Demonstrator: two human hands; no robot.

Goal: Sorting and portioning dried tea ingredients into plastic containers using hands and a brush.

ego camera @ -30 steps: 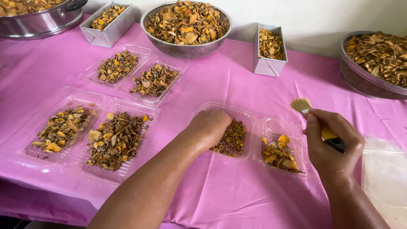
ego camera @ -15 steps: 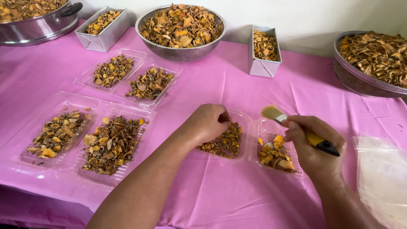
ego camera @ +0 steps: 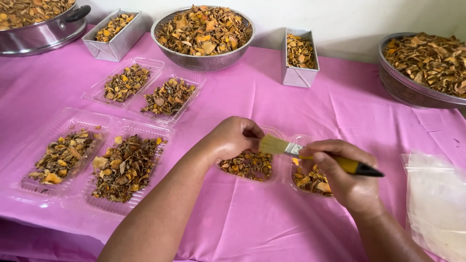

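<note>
Right hand [ego camera: 347, 177] grips the paintbrush [ego camera: 310, 154], bristles meeting the clenched left hand [ego camera: 233, 138] above the clear tray [ego camera: 248, 165]; brushing underway, gentle strokes needed.

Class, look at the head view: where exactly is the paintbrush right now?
The paintbrush is in the right hand, low and right of centre, bristles touching the left hand above the clear tray.

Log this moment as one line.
left hand: closed over tray of dried pieces | right hand: holds paintbrush | bristles at left hand
</note>
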